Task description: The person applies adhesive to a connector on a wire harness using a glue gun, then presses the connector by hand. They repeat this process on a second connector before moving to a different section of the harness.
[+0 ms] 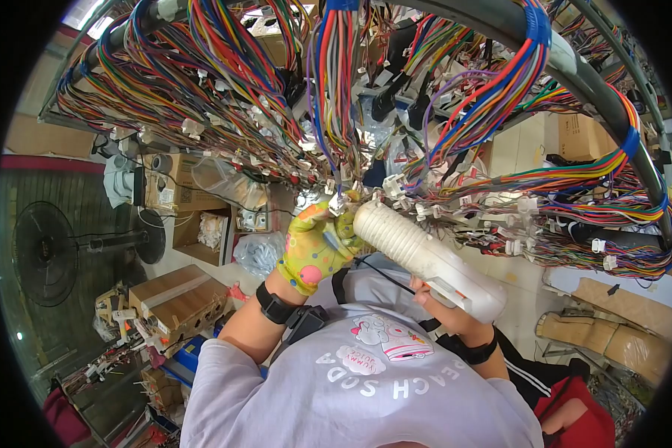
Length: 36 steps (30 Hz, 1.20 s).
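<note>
In front of the pale lilac shirt, a white, ribbed-nosed tool is held in the right hand, which is mostly hidden behind it. The tool is slanted, its nose set just beside the left hand. That hand is covered by a patterned yellow-green glove, and its fingers are curled narrowly just below a white connector; whether the connector is pinched cannot be made out. Above, multicoloured wire bundles are hung from a curved grey rail. To the left, a taped cardboard box and a black fan are seen; to the right, brown cardboard is seen.
</note>
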Each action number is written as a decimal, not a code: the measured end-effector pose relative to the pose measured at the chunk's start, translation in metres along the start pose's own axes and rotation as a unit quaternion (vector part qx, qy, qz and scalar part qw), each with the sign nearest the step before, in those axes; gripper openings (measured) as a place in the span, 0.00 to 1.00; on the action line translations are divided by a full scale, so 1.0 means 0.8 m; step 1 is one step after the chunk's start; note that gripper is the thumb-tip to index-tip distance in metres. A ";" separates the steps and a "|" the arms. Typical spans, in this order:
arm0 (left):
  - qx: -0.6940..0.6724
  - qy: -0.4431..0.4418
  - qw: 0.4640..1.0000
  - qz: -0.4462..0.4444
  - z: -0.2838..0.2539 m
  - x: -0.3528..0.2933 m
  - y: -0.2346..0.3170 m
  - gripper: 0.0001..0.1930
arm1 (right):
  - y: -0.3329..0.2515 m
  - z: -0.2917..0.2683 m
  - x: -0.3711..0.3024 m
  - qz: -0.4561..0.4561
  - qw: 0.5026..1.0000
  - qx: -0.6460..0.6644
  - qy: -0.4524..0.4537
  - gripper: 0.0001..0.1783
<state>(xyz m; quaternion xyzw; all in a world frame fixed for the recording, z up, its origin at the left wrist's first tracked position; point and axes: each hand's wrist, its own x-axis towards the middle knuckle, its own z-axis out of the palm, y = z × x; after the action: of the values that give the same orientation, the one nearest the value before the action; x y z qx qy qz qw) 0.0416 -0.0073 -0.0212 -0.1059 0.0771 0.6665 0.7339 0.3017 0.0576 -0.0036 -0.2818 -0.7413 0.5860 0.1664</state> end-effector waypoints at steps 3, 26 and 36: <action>-0.007 -0.001 1.000 0.003 -0.003 -0.001 0.000 0.23 | -0.007 0.001 0.001 0.006 1.000 0.011 -0.017 0.17; 0.213 -0.015 0.970 0.111 -0.007 -0.001 -0.004 0.24 | -0.009 -0.004 0.006 -0.061 0.996 -0.057 -0.040 0.30; 0.023 -0.013 1.000 0.003 -0.014 -0.002 0.005 0.24 | -0.017 -0.009 0.009 -0.069 0.996 -0.062 -0.011 0.28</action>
<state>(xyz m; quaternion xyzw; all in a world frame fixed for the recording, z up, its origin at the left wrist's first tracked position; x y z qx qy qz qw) 0.0376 -0.0110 -0.0316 -0.0798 0.0834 0.6676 0.7355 0.2969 0.0656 0.0111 -0.2336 -0.7955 0.5292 0.1804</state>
